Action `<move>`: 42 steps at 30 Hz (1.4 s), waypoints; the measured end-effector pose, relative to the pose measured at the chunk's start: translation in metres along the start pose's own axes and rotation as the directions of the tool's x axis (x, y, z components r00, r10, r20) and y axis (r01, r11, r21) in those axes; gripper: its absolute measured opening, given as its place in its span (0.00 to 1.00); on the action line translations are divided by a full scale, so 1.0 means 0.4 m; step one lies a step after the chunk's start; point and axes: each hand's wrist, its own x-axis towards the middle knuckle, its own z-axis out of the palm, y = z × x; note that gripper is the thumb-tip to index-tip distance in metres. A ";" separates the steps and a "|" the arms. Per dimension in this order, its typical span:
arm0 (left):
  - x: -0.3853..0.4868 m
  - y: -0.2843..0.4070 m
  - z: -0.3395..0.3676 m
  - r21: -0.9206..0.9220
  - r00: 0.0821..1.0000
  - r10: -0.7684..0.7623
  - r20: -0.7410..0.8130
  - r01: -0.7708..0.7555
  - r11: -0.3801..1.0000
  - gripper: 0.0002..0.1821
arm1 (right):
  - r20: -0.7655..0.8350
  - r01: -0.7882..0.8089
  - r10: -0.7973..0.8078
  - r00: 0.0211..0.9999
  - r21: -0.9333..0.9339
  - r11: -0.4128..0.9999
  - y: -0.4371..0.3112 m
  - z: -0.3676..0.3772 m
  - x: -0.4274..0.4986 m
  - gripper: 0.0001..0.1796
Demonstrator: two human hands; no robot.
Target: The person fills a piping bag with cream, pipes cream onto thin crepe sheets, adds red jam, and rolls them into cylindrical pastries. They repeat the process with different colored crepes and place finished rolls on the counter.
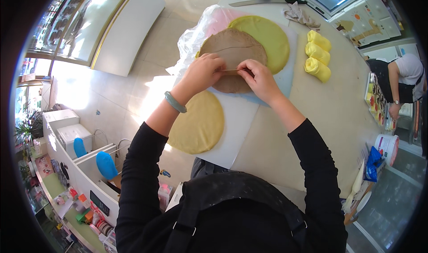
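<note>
A round brown crepe (234, 47) lies before me, overlapping a green crepe (267, 35) behind it on the right. My left hand (209, 69) pinches a thin raised edge of the brown crepe near its middle. A short way along that same edge, the fingertips of my right hand (255, 74) pinch it too. The edge runs taut between them; the fingers hide its ends. Closer to me, below my left hand, a pale yellow crepe (200, 125) rests on a white board (239, 119) and reaches past its left side.
Crumpled clear plastic film (190, 42) lies left of the crepes. Three yellow rolls (317, 55) sit to the right, near a cloth (299, 15). A long serrated knife (257, 2) lies at the back. Far right, a co-worker (398, 79) leans over a tray of filled cups (372, 99).
</note>
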 end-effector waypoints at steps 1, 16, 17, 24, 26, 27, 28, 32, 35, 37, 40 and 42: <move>0.015 -0.011 -0.005 -0.049 1.000 0.000 -0.004 0.000 0.999 0.07 | -0.019 -0.059 0.062 0.998 0.110 0.992 0.006 -0.001 0.009 0.05; 0.205 -0.177 -0.082 -0.528 0.888 -0.225 0.400 0.424 0.735 0.14 | 0.142 -0.474 0.470 0.871 0.494 0.729 0.111 -0.075 0.201 0.06; 0.227 -0.188 -0.087 -0.517 0.870 -0.227 0.438 0.451 0.728 0.13 | 0.178 -0.512 0.491 0.853 0.474 0.717 0.114 -0.081 0.220 0.06; 0.383 -0.184 -0.211 -0.578 0.939 -0.178 0.293 0.322 0.750 0.15 | 0.024 -0.337 0.378 0.926 0.508 0.793 0.071 -0.198 0.358 0.08; 0.422 -0.155 -0.262 -0.621 0.974 -0.115 0.194 0.213 0.754 0.15 | -0.054 -0.207 0.263 0.963 0.478 0.854 0.029 -0.246 0.399 0.08; 0.438 -0.135 -0.287 -0.637 0.987 -0.084 0.138 0.153 0.756 0.15 | -0.089 -0.137 0.195 0.977 0.444 0.885 0.003 -0.271 0.418 0.08; 0.453 -0.114 -0.314 -0.618 0.994 -0.076 0.082 0.111 0.779 0.15 | -0.131 -0.104 0.169 0.977 0.400 0.911 -0.024 -0.292 0.428 0.09; 0.464 0.010 -0.400 -0.481 0.979 0.106 -0.171 -0.177 0.859 0.13 | -0.345 0.177 -0.093 0.934 0.222 0.959 -0.144 -0.357 0.392 0.09; 0.383 0.124 -0.434 -0.232 0.938 0.317 -0.138 -0.342 0.911 0.12 | -0.314 0.274 -0.194 0.930 0.237 0.932 -0.220 -0.395 0.253 0.08; 0.304 0.206 -0.403 -0.340 0.910 0.392 -0.132 -0.413 0.845 0.12 | -0.241 0.211 -0.154 0.958 0.236 0.949 -0.256 -0.426 0.106 0.06; 0.210 0.315 -0.310 -0.582 0.947 0.302 0.111 -0.184 0.792 0.10 | -0.092 0.022 0.006 0.996 0.293 0.956 -0.288 -0.487 -0.102 0.05; 0.175 0.373 -0.226 -0.716 0.929 0.281 0.242 -0.025 0.698 0.10 | 0.023 -0.197 0.203 0.979 0.373 0.907 -0.288 -0.525 -0.212 0.05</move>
